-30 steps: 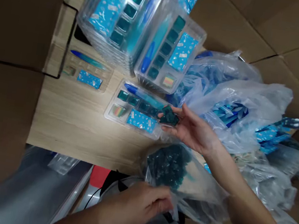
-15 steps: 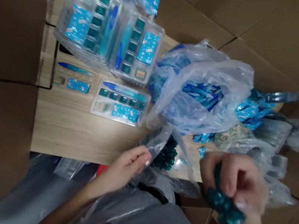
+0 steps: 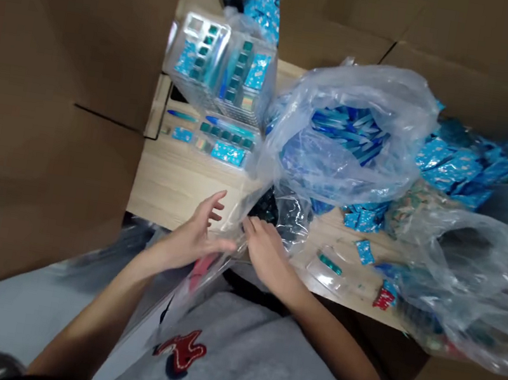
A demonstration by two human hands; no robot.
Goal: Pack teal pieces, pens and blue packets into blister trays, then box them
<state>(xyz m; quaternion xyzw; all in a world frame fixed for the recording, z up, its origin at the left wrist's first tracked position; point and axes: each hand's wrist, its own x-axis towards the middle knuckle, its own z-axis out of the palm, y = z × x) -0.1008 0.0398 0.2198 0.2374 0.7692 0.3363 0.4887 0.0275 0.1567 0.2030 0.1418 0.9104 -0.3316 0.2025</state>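
Observation:
My left hand (image 3: pixel 193 235) is open beside the near-left side of a clear plastic bag (image 3: pixel 294 222), thumb and fingers spread. My right hand (image 3: pixel 268 253) is closed at the bag's near edge, its fingertips bent onto the film. Dark green shiny pieces (image 3: pixel 267 206) show inside the bag, just beyond the right fingers. Right of that hand, a small clear plastic tray (image 3: pixel 324 278) lies on the table with a green strip (image 3: pixel 329 264) in it.
Filled clear trays (image 3: pixel 235 107) stand stacked at the back left, with blue pens and patterned blue packets. A large bag (image 3: pixel 347 179) of blue pens is behind my hands. Blue packets (image 3: pixel 450 166) and another plastic bag (image 3: pixel 471 250) lie right. Cardboard (image 3: pixel 58 88) walls the left.
My right hand has moved left to the bag, and the green clump it held no longer shows in it. My left hand has let go of the bag and spread its fingers.

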